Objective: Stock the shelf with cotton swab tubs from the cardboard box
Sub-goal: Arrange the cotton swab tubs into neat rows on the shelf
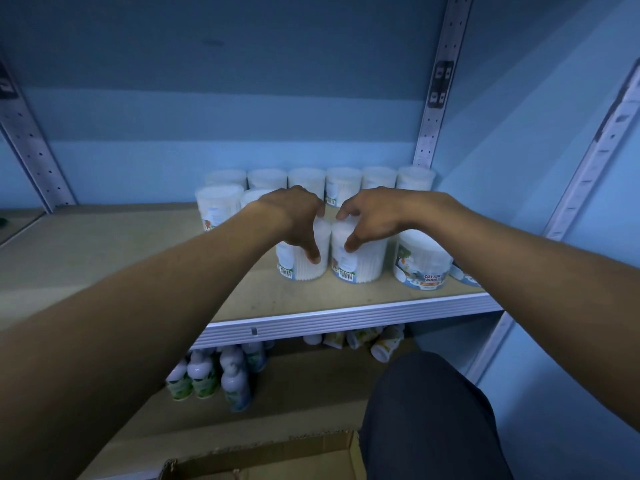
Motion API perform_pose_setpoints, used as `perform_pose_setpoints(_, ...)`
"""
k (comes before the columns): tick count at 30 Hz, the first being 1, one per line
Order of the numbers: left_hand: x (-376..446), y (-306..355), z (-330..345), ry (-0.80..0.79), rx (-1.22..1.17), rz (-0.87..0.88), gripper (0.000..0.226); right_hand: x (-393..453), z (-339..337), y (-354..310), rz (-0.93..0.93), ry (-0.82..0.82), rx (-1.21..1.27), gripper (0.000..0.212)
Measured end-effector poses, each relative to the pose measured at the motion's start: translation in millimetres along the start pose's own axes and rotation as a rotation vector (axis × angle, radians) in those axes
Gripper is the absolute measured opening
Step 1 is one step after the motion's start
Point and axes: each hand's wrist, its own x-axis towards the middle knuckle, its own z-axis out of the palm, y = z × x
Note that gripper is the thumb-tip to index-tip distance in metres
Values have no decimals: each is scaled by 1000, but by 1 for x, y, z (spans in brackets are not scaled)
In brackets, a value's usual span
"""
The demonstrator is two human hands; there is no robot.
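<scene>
Two clear cotton swab tubs stand side by side on the wooden shelf [138,244]. My left hand [294,220] grips the left tub [304,268] from above, thumb on its front. The right tub [360,265] is held the same way by my right hand [370,216]. A third tub labelled cotton buds [420,263] stands just right of them, and part of another shows past my right forearm. Several more tubs [343,183] line the back of the shelf, with two in a second row [218,206] at the left. The cardboard box [263,459] lies open at the bottom edge.
The shelf's metal front edge [346,322] runs below the tubs. On the lower shelf stand several white bottles [214,374], with some small bottles tipped over [374,341] further right. My dark-clad knee [429,417] is at the lower right. Perforated metal uprights [438,84] frame the bay.
</scene>
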Motion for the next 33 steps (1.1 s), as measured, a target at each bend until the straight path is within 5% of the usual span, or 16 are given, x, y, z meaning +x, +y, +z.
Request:
perform_pose_setpoints(15, -27, 9, -4, 19, 11, -37, 97, -28, -8, 4, -109, -121, 118, 65)
perform_pose_setpoints(19, -28, 4, -8, -37, -19, -26, 101, -31, -13, 8, -112, -169, 135, 82)
perform_pose_setpoints(24, -25, -3, -23, -171, -82, -35, 111, -28, -28, -2, -74, -39, -25, 88)
perform_pose_setpoints(33, -20, -6, -35, -223, -211, 20, 84, -16, -29, -22, 21, -147, -119, 78)
